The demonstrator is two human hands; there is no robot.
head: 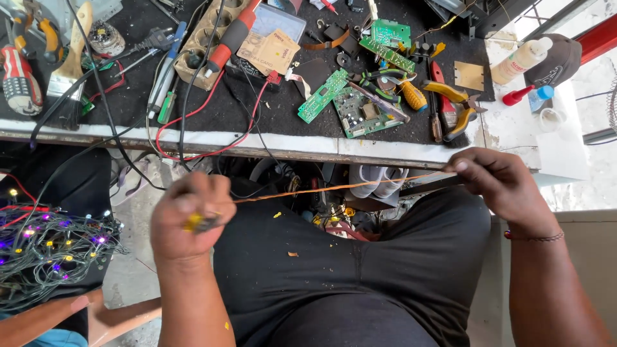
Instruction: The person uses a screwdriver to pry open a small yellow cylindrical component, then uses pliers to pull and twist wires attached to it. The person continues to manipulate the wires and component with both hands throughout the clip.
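A cluttered tabletop (308,144) with a dark mat runs across the top of the view, its pale front edge chipped, and below it the person sits with black trousers (360,270) filling the lower middle. To the left, a tangled heap of string lights (48,247) glows in yellow and purple beside the person's knee. On the mat lie several green circuit boards (360,112), yellow-handled pliers (459,106), a red-handled soldering tool (231,38), screwdrivers (166,71), red and black leads (193,122), and a small clear plastic box (276,19). A pale glue bottle (524,59) and a dark cap (562,58) sit on the white ledge at the right. The left hand (191,215) is closed in a fist around a small yellow piece (196,223), gripping one end of a thin orange wire (334,187). The wire runs taut above the lap to the right hand (504,186), whose thumb and fingers are pressed together, pinching the wire's other end along with a dark flat strip (430,186). Small yellow scraps (277,214) dot the trousers.
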